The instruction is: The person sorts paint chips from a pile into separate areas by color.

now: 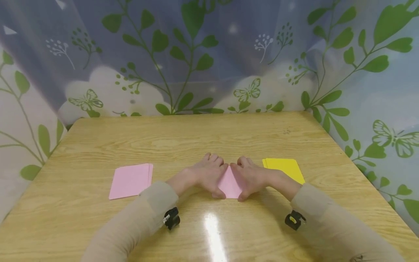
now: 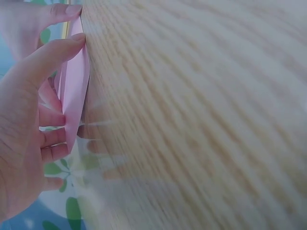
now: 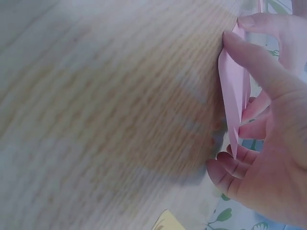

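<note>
A pink sheet of paper (image 1: 231, 185) lies on the table in front of me, with both hands on it. My left hand (image 1: 209, 174) holds its left side, thumb at the near edge and fingertips farther back. On the right side my right hand (image 1: 251, 176) grips it the same way, the two thumbs close together. Both wrist views show the pink paper (image 2: 76, 91) bowed up, with the thumbs on its near edge and several fingers along its side. The hands cover much of the sheet in the head view.
A stack of pink paper (image 1: 131, 181) sits to the left on the wooden table (image 1: 183, 134). Yellow paper sheets (image 1: 285, 168) lie right of my right hand, partly behind that forearm. Leaf-patterned curtain (image 1: 203, 83) hangs along the back and sides.
</note>
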Demonstrator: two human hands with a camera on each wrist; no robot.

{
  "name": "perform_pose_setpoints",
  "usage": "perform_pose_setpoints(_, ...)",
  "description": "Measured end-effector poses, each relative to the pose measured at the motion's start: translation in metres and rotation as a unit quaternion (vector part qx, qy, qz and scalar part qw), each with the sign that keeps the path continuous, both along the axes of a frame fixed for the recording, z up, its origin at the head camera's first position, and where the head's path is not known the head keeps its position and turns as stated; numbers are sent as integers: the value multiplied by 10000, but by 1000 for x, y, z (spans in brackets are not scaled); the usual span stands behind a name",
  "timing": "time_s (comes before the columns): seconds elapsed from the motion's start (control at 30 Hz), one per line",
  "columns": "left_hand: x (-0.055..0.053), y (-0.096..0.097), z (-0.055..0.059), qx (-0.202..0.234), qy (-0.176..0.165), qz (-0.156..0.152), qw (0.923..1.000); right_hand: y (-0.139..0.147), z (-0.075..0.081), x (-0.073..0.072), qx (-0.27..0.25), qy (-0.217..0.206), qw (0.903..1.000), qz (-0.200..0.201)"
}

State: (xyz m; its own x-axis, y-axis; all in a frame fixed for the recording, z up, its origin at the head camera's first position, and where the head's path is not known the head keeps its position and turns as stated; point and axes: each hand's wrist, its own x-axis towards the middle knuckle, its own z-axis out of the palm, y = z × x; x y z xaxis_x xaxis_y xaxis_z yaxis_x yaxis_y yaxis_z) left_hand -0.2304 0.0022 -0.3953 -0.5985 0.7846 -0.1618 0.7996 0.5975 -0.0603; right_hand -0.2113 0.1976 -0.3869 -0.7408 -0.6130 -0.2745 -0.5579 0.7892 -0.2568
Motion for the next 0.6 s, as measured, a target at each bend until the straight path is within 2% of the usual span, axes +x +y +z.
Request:
perform_pose_setpoints(0.37, 3, 0, 2, -42, 59, 29, 10000, -3, 2, 1, 103, 191, 9997, 96)
perform_pose_setpoints(0.6, 3, -2, 2, -24, -89, 78, 9999, -5, 3, 1, 237, 235, 9993, 188)
